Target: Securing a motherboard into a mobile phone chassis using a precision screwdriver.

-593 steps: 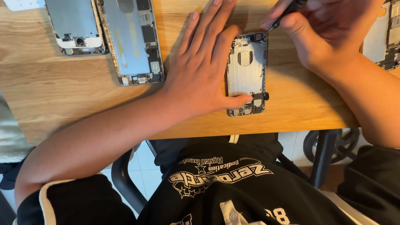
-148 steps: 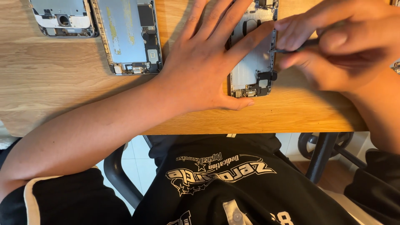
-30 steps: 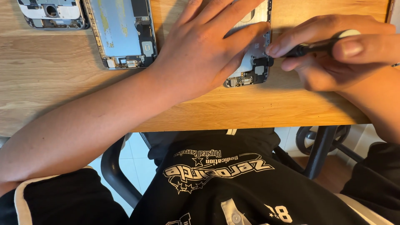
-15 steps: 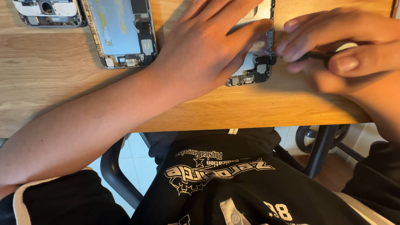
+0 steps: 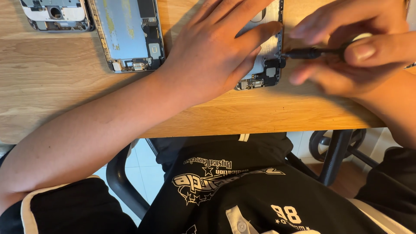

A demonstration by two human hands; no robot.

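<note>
An opened phone housing (image 5: 265, 65) lies on the wooden table (image 5: 65, 91), its bare metal inside and dark lower parts showing. My left hand (image 5: 212, 52) lies flat across it with fingers spread, pressing it to the table and hiding most of it. My right hand (image 5: 355, 47) pinches a small dark screwdriver (image 5: 310, 53) held almost level. Its tip touches the housing's right edge near the lower end.
A second opened phone body (image 5: 130, 32) with a bluish metal plate lies at the upper left, and a third gutted one (image 5: 56, 15) beside it at the top edge. The table's front edge runs just below the work. Under it are a chair's black arm (image 5: 123, 186) and base.
The view has shifted slightly. My right hand has drawn back a little to the right, so the screwdriver shaft now shows, with its tip at the housing's edge. The left hand stays put.
</note>
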